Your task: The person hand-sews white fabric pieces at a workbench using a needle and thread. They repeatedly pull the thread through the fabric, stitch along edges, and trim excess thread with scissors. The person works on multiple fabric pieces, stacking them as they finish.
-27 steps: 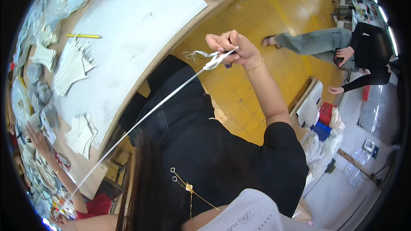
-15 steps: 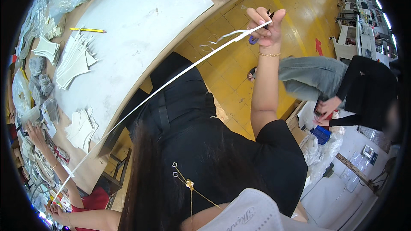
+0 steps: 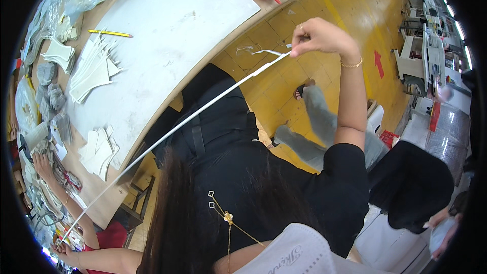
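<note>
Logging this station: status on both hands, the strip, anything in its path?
Right hand pinching the strip's end. Left hand at far end, grip too small to tell. Strip stretched straight. Co-worker's forearm crosses its lower stretch in view, contact unclear.

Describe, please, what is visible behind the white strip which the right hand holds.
Behind the white strip in the right hand are the yellow floor, black clothing and the table. Parts directly behind it are covered and cannot be seen.
</note>
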### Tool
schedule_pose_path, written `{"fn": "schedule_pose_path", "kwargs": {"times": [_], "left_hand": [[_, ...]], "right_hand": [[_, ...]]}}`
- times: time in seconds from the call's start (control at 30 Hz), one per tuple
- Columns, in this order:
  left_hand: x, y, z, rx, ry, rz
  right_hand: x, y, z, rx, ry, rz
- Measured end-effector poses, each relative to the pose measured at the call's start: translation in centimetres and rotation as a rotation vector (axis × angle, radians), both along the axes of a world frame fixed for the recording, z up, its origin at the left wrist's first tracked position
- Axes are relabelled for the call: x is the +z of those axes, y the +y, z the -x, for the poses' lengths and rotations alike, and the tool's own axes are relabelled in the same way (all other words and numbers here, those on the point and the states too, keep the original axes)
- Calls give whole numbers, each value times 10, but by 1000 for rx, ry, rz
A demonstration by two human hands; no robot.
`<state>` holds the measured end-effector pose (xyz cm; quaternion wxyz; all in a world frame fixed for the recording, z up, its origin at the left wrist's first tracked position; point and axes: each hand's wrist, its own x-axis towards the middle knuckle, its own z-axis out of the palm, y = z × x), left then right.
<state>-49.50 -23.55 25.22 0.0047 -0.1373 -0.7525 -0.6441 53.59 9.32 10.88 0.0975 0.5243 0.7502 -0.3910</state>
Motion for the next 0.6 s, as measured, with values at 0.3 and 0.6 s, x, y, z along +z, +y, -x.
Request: {"fn": "schedule_pose_path", "kwargs": {"times": [0.3, 0.6], "left_hand": [[5, -23, -50, -232, 212, 68], [25, 1, -87, -1, 94, -52]], "right_hand": [[-49, -16, 16, -143, -215, 106], [-125, -27, 3, -480, -398, 150]]}}
